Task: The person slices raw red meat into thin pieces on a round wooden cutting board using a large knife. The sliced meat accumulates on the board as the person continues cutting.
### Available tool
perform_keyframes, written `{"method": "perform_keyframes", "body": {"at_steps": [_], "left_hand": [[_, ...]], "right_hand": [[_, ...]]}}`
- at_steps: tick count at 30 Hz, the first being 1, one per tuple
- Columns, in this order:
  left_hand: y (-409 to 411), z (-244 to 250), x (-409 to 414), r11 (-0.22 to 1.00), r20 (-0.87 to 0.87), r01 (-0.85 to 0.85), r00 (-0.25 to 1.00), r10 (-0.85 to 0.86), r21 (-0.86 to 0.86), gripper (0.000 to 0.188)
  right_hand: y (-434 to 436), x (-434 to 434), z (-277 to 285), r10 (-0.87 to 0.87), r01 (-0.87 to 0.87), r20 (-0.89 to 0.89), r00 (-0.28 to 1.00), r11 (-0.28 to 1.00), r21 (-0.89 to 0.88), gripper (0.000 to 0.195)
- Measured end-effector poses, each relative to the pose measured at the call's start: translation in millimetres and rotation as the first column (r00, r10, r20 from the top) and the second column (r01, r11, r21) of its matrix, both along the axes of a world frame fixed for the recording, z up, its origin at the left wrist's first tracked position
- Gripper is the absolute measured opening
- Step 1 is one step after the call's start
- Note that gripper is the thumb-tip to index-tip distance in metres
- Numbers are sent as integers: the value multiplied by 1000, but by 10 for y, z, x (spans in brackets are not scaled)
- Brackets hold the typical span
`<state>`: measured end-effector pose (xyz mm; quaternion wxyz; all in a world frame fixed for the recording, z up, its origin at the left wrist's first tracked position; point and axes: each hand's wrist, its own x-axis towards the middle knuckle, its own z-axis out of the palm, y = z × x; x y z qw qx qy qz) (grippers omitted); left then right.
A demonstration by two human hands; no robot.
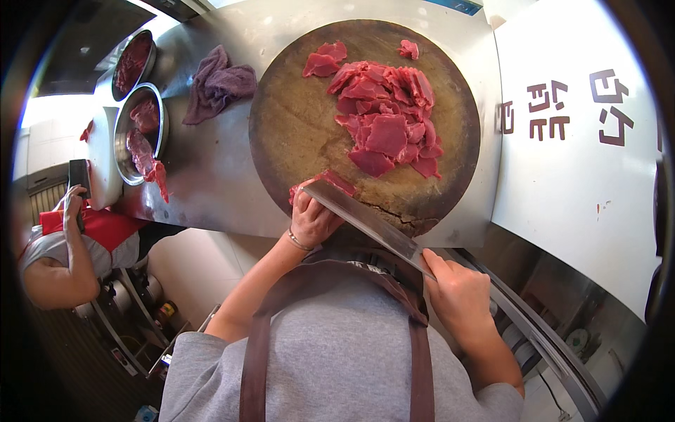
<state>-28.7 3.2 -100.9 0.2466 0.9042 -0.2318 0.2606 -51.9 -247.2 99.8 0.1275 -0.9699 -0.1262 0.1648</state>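
A cleaver [369, 224] slants across the near edge of a round wooden chopping block [295, 126]. My right hand [456, 290] grips it at the handle end. Under the blade's far end lies a piece of raw red meat [337, 182]. My left hand [314, 216] presses on that piece with bent fingers, close beside the blade; part of the meat is hidden by hand and steel. Beyond them, a heap of thin meat slices [387, 118] covers the block's right half. A few loose slices [324, 59] and a small scrap [408, 49] lie at the far side.
On the steel counter [211, 174] at left sit a crumpled purple cloth [221, 84], a steel bowl of meat [164, 116] and another meat bowl [150, 63]. A co-worker [74, 253] holds a cleaver [80, 179] at a white board [105, 158]. A white panel [569, 174] with writing borders the right.
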Motion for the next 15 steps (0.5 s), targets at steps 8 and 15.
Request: {"method": "perform_keyframes", "body": {"at_steps": [8,15], "left_hand": [[-26,101,22,1000,-24,-16,1000,16,-9,37],[-44,121,59,1000,24,-12,1000,13,-27,40]], "right_hand": [[180,222,-198,53,-51,-44,998,997,49,11],[354,208,-507,20,-19,-98,995,1000,17,25]]}}
